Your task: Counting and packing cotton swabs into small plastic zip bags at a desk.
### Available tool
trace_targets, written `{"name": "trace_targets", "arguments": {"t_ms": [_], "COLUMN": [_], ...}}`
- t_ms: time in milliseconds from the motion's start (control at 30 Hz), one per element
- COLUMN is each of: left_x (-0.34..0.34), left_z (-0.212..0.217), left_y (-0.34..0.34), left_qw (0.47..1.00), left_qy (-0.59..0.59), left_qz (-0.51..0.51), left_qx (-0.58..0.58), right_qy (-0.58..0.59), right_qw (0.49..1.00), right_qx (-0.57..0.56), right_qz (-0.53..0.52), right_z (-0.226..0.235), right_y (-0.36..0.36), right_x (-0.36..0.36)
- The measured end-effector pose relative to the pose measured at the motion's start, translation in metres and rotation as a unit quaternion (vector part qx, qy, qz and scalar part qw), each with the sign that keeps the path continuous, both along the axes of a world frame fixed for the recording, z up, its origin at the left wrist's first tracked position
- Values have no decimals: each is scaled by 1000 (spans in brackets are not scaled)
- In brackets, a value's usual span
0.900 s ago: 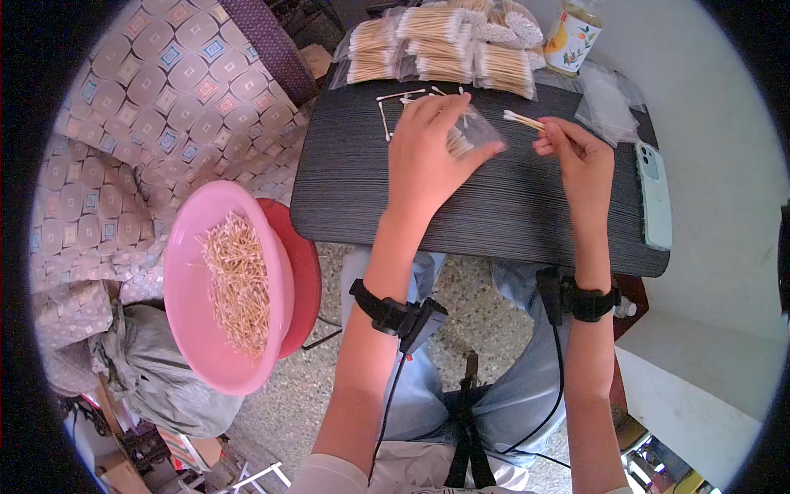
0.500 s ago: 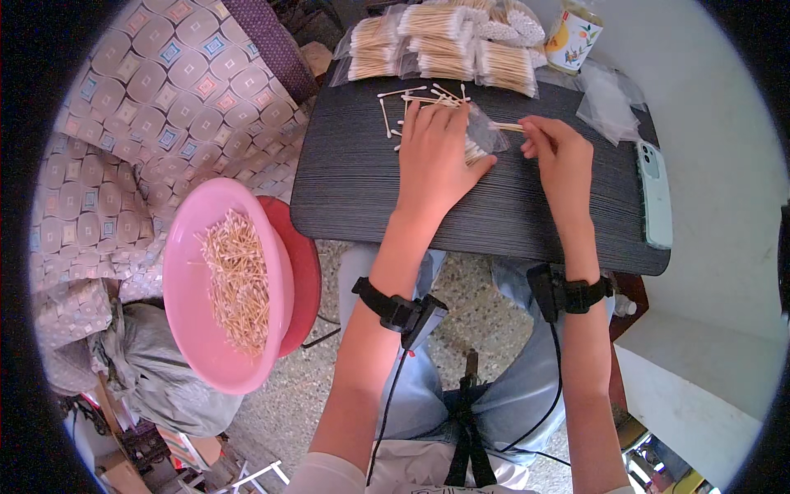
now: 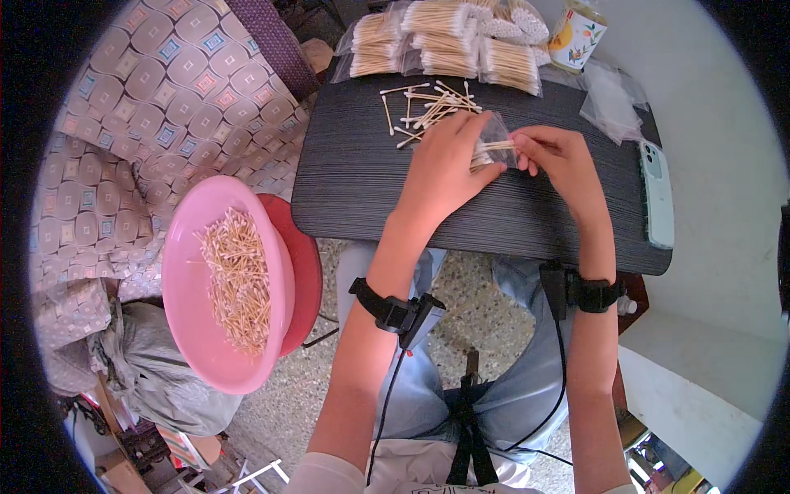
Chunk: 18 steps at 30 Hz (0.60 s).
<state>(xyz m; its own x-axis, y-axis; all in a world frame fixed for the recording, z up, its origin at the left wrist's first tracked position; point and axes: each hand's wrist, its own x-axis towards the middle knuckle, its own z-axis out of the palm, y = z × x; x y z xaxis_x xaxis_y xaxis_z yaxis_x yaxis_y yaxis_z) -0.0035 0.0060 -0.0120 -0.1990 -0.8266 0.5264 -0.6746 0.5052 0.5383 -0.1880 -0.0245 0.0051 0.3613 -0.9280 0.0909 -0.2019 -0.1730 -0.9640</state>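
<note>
My left hand (image 3: pixel 448 169) is closed around a small clear plastic bag (image 3: pixel 499 132) on the dark table, with some cotton swabs inside it. Pinched in the fingers of my right hand (image 3: pixel 555 158) are a few cotton swabs (image 3: pixel 497 146), their far ends at the bag's opening. Loose cotton swabs (image 3: pixel 440 105) lie scattered just beyond my left hand, which partly hides the bag and its contents.
Filled swab bags (image 3: pixel 448 41) are stacked along the table's far edge beside a labelled jar (image 3: pixel 578 34). Flat clear bags (image 3: pixel 611 107) and a pale phone (image 3: pixel 655 193) lie at the right. A pink basin (image 3: pixel 185 280) of swabs rests on a red stool (image 3: pixel 306 288).
My right hand has moved left and slightly nearer, bringing its swabs to the bag. My left hand has shifted nearer and right with the bag, uncovering more loose swabs.
</note>
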Motion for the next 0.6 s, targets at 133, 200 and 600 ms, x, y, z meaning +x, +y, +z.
{"name": "trace_targets", "arguments": {"t_ms": [133,200,600], "left_x": [-5,-6,-8], "left_z": [0,0,0], "left_y": [1,1,2], "left_qw": [1000,1000,1000], "left_qy": [-7,-9,-8], "left_qz": [-14,-18,5], "left_qx": [14,13,27], "right_qy": [45,75,-36], "right_qw": [999,996,999], "right_qx": [-21,-48,2], "right_qz": [20,27,-37], "right_z": [0,1,-5], "right_y": [0,2,1], "right_x": [3,8,6]}}
